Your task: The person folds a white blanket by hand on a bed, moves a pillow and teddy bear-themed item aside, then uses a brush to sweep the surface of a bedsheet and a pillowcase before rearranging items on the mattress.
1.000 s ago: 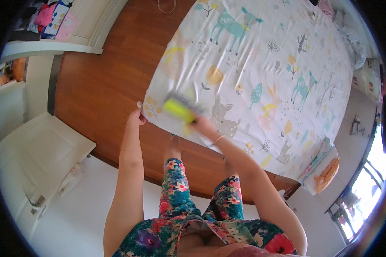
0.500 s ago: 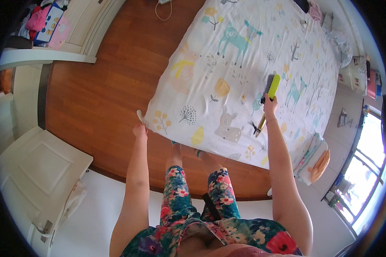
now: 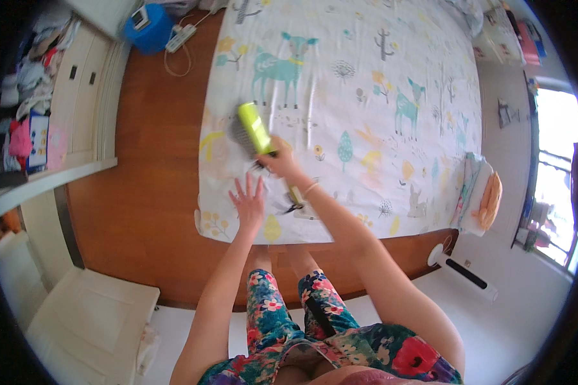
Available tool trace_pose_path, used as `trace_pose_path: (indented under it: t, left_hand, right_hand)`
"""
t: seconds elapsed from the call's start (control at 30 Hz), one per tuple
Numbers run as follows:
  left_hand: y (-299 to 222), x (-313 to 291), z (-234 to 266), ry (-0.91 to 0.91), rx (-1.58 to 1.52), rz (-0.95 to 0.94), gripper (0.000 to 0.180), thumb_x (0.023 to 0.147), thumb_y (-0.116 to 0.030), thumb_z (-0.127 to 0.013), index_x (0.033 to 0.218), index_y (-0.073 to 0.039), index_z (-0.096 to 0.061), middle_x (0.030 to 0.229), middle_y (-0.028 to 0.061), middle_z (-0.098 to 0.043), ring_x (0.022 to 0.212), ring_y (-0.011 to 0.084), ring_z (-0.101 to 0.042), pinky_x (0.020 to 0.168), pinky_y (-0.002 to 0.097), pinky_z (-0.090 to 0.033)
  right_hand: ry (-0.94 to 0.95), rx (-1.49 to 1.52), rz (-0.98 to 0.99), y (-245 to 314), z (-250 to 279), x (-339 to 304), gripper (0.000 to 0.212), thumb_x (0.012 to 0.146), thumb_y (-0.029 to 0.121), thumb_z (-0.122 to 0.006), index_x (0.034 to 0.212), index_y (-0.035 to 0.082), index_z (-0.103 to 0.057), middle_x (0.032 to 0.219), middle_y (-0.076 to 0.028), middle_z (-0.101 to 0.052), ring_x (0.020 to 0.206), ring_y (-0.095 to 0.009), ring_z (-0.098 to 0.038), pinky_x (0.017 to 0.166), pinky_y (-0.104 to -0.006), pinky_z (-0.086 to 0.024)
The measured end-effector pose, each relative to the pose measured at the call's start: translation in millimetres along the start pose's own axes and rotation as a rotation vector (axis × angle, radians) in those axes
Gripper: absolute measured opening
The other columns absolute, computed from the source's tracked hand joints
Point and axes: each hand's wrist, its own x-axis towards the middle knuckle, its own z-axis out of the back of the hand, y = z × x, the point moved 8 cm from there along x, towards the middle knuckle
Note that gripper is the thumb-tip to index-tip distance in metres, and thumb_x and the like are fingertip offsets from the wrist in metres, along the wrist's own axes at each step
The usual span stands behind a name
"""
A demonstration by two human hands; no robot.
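My right hand (image 3: 281,158) is closed around a lime-green bed brush (image 3: 255,128) with grey bristles, slightly blurred. The brush head points away to the far left over the patterned white sheet (image 3: 331,96). Its handle runs back under my right wrist, with a dark tie or strap near the handle's end. Whether the bristles touch the cloth is hard to tell. Just nearer than the brush head, my left hand (image 3: 248,204) rests on the sheet, fingers spread and holding nothing.
A wooden floor (image 3: 148,186) runs along the bed's left side, with a blue bin (image 3: 149,31) and a white power strip (image 3: 181,38) at the far end. Folded cloths (image 3: 478,196) lie at the right edge. An open white door (image 3: 96,321) stands near left.
My left hand has let go of the sheet's near-left corner and now lies spread on the sheet. My right hand has swung the brush leftward. The view has shifted.
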Motion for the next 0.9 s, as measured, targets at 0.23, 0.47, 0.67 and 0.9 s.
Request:
trace_pose_path:
  t: [0.23, 0.47, 0.67, 0.9]
  left_hand:
    - [-66.8, 90.6, -14.2, 0.275, 0.103, 0.039, 0.097, 0.059, -0.045, -0.071, 0.137, -0.024, -0.016, 0.143, 0.0097, 0.004, 0.127, 0.0446, -0.001, 0.084, 0.0715, -0.021]
    - [-66.6, 104.9, -24.4, 0.243, 0.212, 0.066, 0.102, 0.053, -0.045, -0.074, 0.136, -0.025, -0.018, 0.144, 0.0083, -0.001, 0.127, 0.0456, -0.004, 0.084, 0.0726, -0.020]
    - [-38.9, 77.6, -62.6, 0.517, 0.178, 0.336, 0.075, 0.080, -0.055, -0.040, 0.137, -0.014, -0.012, 0.142, 0.0084, -0.013, 0.130, 0.0328, -0.006, 0.094, 0.0641, 0.004]
    - [-193.3, 108.0, -74.8, 0.299, 0.252, -0.192, 0.080, 0.075, -0.044, -0.057, 0.137, -0.024, -0.011, 0.143, 0.0102, -0.004, 0.127, 0.0417, -0.009, 0.090, 0.0686, -0.015]
  right_hand:
    - [-1.052, -0.249, -0.039, -153.8, 393.3, -54.7, 0.049, 0.071, 0.017, -0.064, 0.114, 0.004, -0.045, 0.072, -0.006, -0.056, 0.050, -0.012, -0.047, 0.043, -0.0275, -0.041]
    - [-0.654, -0.255, -0.248, -133.9, 268.2, 67.6, 0.023, 0.071, 0.017, -0.057, 0.087, 0.001, -0.057, 0.084, -0.020, -0.059, 0.074, -0.030, -0.057, 0.062, -0.0404, -0.043]
    - [0.576, 0.140, 0.319, 87.0, -12.6, 24.0, 0.048, 0.063, 0.018, -0.066, 0.109, 0.009, -0.054, 0.075, -0.011, -0.061, 0.063, -0.022, -0.057, 0.056, -0.0332, -0.046]
    - [-0.044, 0.772, 0.104, -30.7, 232.4, 46.4, 0.053, 0.070, 0.033, -0.068, 0.115, 0.010, -0.050, 0.073, 0.002, -0.054, 0.057, -0.006, -0.046, 0.047, -0.0200, -0.038]
